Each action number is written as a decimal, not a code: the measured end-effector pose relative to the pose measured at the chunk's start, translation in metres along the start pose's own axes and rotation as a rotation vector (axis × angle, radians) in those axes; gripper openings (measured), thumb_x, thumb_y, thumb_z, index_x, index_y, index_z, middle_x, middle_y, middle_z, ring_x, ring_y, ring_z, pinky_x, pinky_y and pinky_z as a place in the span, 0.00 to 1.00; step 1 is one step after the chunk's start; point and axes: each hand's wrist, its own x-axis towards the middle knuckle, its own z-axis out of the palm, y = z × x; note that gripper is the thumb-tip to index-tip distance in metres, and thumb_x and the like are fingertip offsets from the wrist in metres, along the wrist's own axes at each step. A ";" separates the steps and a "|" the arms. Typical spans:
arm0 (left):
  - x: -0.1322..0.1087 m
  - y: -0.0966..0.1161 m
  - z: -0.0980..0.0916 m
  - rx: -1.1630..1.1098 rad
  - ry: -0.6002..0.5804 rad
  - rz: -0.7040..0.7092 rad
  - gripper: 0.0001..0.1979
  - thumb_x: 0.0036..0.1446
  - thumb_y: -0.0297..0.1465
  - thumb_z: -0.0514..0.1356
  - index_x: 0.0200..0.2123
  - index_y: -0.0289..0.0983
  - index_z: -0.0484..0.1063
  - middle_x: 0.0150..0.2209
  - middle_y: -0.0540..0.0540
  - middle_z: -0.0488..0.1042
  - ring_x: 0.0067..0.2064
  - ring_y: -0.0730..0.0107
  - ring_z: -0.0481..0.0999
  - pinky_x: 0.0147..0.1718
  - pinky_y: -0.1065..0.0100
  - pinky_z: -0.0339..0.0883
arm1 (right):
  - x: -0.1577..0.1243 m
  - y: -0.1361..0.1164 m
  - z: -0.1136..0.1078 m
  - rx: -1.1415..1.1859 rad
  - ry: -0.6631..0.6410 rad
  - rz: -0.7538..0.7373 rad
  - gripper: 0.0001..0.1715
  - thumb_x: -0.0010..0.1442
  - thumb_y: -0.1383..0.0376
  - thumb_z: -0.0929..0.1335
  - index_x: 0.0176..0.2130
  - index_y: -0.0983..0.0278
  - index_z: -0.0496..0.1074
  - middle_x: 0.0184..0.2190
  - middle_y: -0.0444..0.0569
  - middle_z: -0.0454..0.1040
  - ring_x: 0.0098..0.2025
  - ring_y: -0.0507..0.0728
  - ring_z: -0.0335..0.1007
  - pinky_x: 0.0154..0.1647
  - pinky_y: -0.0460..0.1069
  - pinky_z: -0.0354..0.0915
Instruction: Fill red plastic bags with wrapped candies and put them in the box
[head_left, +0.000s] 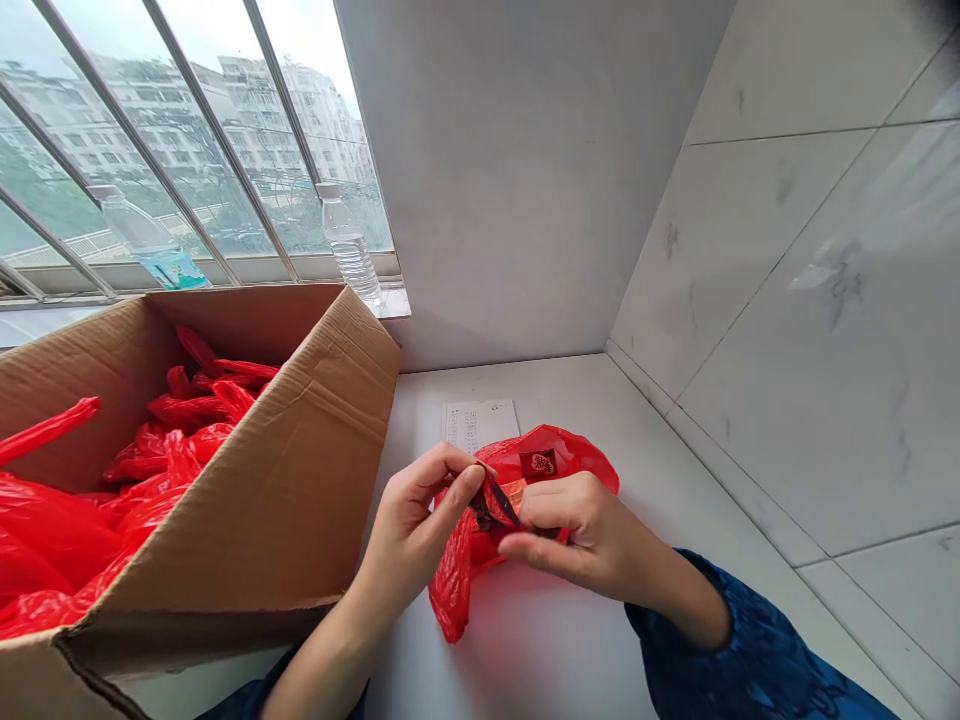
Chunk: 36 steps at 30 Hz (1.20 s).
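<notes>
My left hand [417, 520] and my right hand [577, 530] meet over a red plastic bag [457, 580] lying on the white counter [540, 640]. The left fingers pinch a small dark red packet [495, 503] at the bag's mouth. My right hand is curled, its fingers closed on the bag's edge beside an orange item [516, 491]. A dark red label [538, 463] shows through the bag's far side. Both forearms come in from the bottom, the right in a blue sleeve [750, 650].
A big open cardboard box [300, 480] full of red plastic bags [150, 470] stands at my left. A printed paper slip [480, 422] lies behind the bag. Two clear water bottles [349, 245] stand on the window sill. Marble walls close the back and right.
</notes>
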 end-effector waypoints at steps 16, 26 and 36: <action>-0.001 -0.005 0.001 -0.225 -0.221 -0.200 0.11 0.66 0.39 0.62 0.47 0.40 0.72 0.38 0.50 0.73 0.39 0.72 0.73 0.38 0.71 0.70 | 0.005 0.008 0.003 0.203 0.156 0.190 0.27 0.70 0.50 0.65 0.25 0.63 0.60 0.21 0.39 0.58 0.23 0.48 0.54 0.24 0.47 0.49; 0.001 -0.001 -0.002 -0.293 -0.271 -0.263 0.14 0.66 0.38 0.62 0.52 0.37 0.73 0.41 0.46 0.76 0.41 0.68 0.76 0.40 0.70 0.72 | 0.004 0.006 -0.009 0.412 0.212 0.209 0.14 0.72 0.58 0.64 0.55 0.56 0.69 0.40 0.44 0.77 0.42 0.53 0.76 0.43 0.48 0.72; 0.002 -0.011 -0.002 -0.134 -0.050 -0.159 0.11 0.69 0.41 0.56 0.42 0.40 0.71 0.33 0.51 0.73 0.34 0.73 0.73 0.33 0.72 0.71 | 0.006 0.009 -0.004 0.359 0.266 0.107 0.09 0.69 0.67 0.67 0.47 0.56 0.76 0.41 0.43 0.81 0.42 0.53 0.80 0.44 0.48 0.77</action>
